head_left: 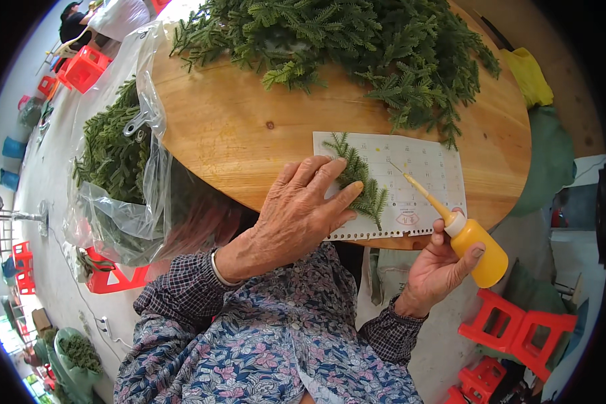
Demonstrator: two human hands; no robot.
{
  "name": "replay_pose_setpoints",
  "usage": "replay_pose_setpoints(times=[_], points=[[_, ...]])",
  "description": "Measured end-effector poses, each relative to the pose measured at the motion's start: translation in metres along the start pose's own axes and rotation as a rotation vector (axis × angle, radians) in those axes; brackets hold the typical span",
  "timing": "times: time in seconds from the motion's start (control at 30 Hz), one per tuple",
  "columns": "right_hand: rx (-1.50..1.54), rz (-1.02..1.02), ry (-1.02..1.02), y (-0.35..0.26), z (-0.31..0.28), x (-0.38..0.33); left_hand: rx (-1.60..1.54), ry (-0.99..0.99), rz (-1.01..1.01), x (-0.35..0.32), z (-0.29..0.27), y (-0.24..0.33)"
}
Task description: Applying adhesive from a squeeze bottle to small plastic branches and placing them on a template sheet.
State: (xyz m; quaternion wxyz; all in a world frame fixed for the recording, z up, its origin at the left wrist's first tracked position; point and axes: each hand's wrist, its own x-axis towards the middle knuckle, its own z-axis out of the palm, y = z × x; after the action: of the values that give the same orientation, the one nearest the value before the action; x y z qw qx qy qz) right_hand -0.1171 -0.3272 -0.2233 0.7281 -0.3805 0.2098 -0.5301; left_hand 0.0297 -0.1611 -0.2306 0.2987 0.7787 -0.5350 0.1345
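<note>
The left hand [296,215] lies flat, pinning a sprig [358,180] on paper [417,168] at the desk's [236,128] near edge, while right-hand fingers [475,254] grip a glue bottle [475,246], probably gluing next.

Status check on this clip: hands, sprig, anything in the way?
Left hand pressing sprig flat on paper sheet. Right hand holds glue bottle, nozzle beside sprig. Nothing between them.
</note>
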Motion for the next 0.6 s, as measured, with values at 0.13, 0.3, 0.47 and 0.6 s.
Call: replay_pose_setpoints(times=[0.13, 0.3, 0.47, 0.6], points=[[-0.035, 0.002, 0.008, 0.003, 0.002, 0.0, -0.101, 0.032, -0.013, -0.005, 0.006, -0.006], [0.004, 0.027, -0.031, 0.005, 0.014, -0.003, -0.096, -0.014, -0.055, -0.004, 0.0, -0.007], [-0.057, 0.023, -0.161, 0.009, 0.026, -0.001, -0.043, -0.017, -0.037, 0.002, -0.002, -0.01], [-0.074, 0.033, -0.194, 0.014, 0.034, -0.001, 0.004, -0.002, 0.003, 0.006, -0.003, -0.013]])
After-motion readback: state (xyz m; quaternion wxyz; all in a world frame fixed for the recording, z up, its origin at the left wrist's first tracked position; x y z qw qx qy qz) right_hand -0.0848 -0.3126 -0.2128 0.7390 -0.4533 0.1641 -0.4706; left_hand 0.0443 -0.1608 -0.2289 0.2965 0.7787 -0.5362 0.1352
